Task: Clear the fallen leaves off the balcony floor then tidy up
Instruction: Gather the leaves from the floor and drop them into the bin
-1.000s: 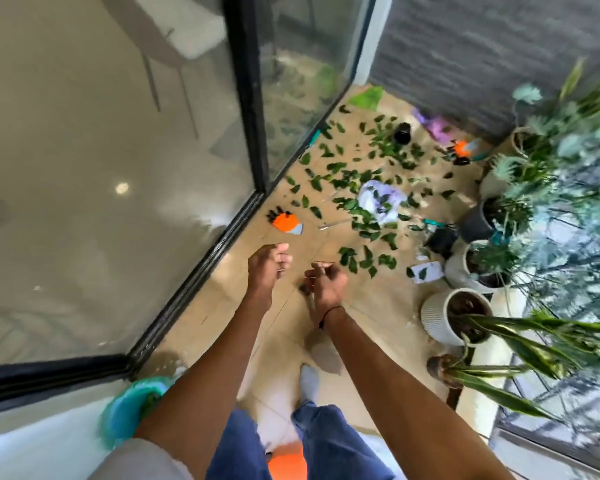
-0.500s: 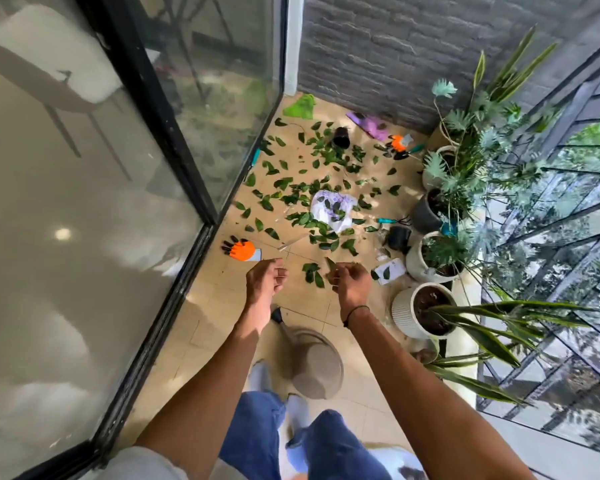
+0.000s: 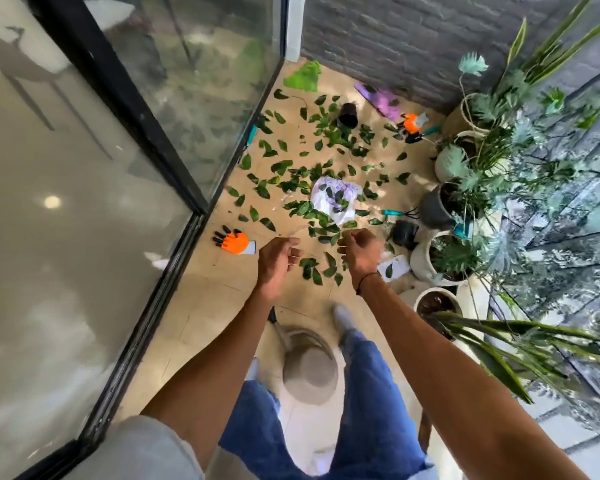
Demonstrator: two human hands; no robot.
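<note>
Dozens of fallen green leaves (image 3: 321,174) littered the tan tiled balcony floor (image 3: 215,299) — nothing looked gathered yet. Both hands — left (image 3: 277,259), right (image 3: 360,250) — hung loosely curled, grasping nothing; collecting probably came next.

One head-worn wide-angle view, looking steeply down.

It faces forward along the balcony floor (image 3: 201,306) toward the brick wall (image 3: 395,39); the glass door (image 3: 125,109) runs left of the floor, potted plants (image 3: 471,174) right, the wearer's arms and legs nearest the lens.
</note>
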